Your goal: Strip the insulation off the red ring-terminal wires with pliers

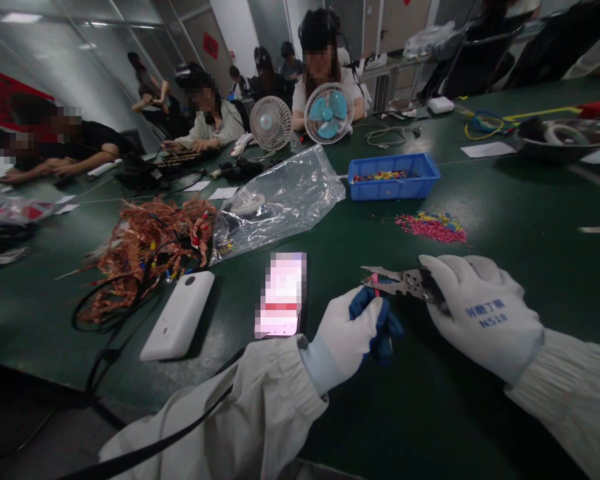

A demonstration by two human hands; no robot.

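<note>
My left hand [347, 330], in a white glove with blue fingertips, pinches a short pink-red wire [376, 285] whose end shows copper strands. Around that wire sit the jaws of wire strippers [405, 283]. Wrapped about the tool's dark handles is my gloved right hand [480, 307]; its fingers are partly hidden behind the back of the hand. Beyond the tool lies a small pile of pink, yellow and blue insulation bits [433, 227]. A blue bin [395, 188] behind it holds more coloured pieces.
Left of my hands lie a lit phone [281, 293], a white power bank [179, 317] with a black cable, and a tangled heap of copper wire [145, 250]. A clear plastic bag [285, 197] lies behind them. Two small fans [329, 113] and several people are across the table.
</note>
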